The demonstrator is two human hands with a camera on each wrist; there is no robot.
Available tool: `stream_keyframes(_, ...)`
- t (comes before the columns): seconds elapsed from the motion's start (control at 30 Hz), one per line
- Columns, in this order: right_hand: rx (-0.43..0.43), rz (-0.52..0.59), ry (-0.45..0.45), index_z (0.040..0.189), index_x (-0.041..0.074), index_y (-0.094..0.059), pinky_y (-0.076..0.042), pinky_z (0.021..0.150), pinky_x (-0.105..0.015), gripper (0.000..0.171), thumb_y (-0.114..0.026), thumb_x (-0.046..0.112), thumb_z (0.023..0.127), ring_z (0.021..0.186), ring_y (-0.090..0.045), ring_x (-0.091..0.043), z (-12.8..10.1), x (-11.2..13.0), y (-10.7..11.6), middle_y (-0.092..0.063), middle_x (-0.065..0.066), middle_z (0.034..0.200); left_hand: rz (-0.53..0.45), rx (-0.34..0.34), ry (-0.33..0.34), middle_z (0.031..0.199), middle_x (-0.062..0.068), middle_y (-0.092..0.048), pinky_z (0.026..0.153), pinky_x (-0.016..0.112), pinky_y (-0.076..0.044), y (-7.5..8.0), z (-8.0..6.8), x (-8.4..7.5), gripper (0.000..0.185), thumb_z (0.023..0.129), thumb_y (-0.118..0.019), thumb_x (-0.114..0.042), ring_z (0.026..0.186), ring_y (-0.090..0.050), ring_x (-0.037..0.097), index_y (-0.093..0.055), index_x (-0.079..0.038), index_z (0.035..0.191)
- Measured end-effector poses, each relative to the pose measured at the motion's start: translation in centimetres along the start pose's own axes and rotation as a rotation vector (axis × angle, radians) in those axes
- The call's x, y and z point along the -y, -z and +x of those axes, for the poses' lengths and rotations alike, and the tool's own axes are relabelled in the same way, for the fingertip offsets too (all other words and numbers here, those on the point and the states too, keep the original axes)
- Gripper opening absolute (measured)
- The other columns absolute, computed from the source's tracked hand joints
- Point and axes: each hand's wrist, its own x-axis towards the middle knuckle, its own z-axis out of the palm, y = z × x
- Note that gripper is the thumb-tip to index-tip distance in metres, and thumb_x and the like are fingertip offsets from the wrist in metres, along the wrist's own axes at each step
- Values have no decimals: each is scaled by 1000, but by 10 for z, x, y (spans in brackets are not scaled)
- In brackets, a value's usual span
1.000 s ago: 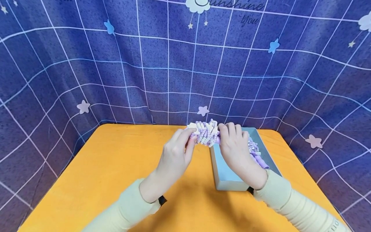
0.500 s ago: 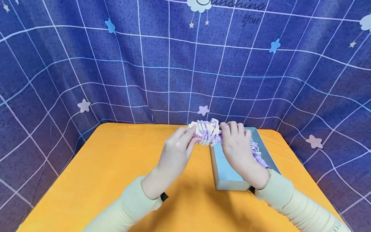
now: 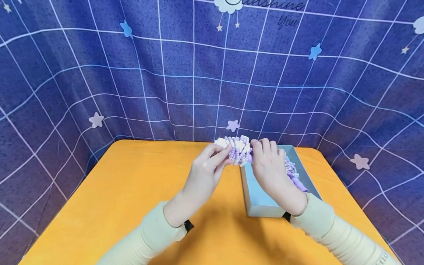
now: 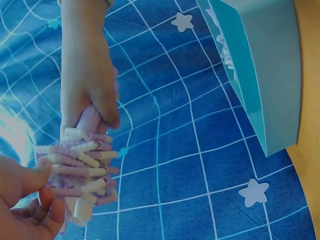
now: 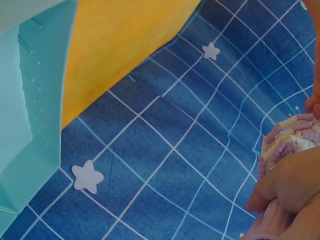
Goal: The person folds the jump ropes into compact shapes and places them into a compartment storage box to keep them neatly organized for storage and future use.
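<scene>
A beaded jump rope [image 3: 239,150], its purple-and-white segments wound into a thick bundle, is held up between my two hands above the table. My right hand [image 3: 269,165] grips its purple handle [image 4: 90,119], with fingers wrapped over the top. My left hand [image 3: 206,169] pinches the left end of the bundle between thumb and fingers. In the left wrist view the thumb of that left hand [image 4: 25,195] lies at the beads, and a whitish end piece [image 4: 82,209] shows below them. The right wrist view catches the bundle [image 5: 292,135] only at its edge.
Behind and below the right hand stands a light-blue box [image 3: 250,191] holding another purple jump rope [image 3: 293,173], partly hidden by the right wrist. Both rest on an orange table [image 3: 139,184]. A blue curtain [image 3: 185,88] with a grid and stars hangs at the back and sides.
My left hand has shifted slightly right, its fingers now further along the beads. The right hand keeps its grip on the handle, nearly still.
</scene>
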Motion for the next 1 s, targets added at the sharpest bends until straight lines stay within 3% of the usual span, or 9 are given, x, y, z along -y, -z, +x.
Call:
stream_keyframes(0.17,20,22,-14,111,0,-48,-30,54,-40,38,-64,2,76,76,-45,-34,0,1,2,-49,-16,90,63,-22,-56,94,10,-58,74,22,-51,-2,0,-2,30,85,-66,-2,81,-56,18,-65,4,114)
stream_keyframes(0.43,27,28,-18,111,0,-48,-30,53,-40,38,-64,1,77,76,-45,-34,0,2,3,-49,-16,91,229,-55,-120,93,12,-58,82,25,-51,-7,0,-4,34,82,-65,-3,88,-57,22,-63,6,114)
stream_keyframes(0.67,59,31,-10,112,0,-48,-29,53,-39,40,-66,2,76,75,-45,-33,-2,4,4,-49,-16,90,263,-82,-145,88,12,-59,76,26,-50,-7,1,-3,26,77,-63,1,83,-56,23,-64,6,102)
stream_keyframes(1.0,21,28,12,111,-1,-48,-28,52,-37,39,-65,1,76,73,-44,-33,0,5,4,-48,-16,88,270,-127,-151,88,12,-60,74,26,-51,-10,1,2,20,76,-60,2,82,-57,24,-58,5,96)
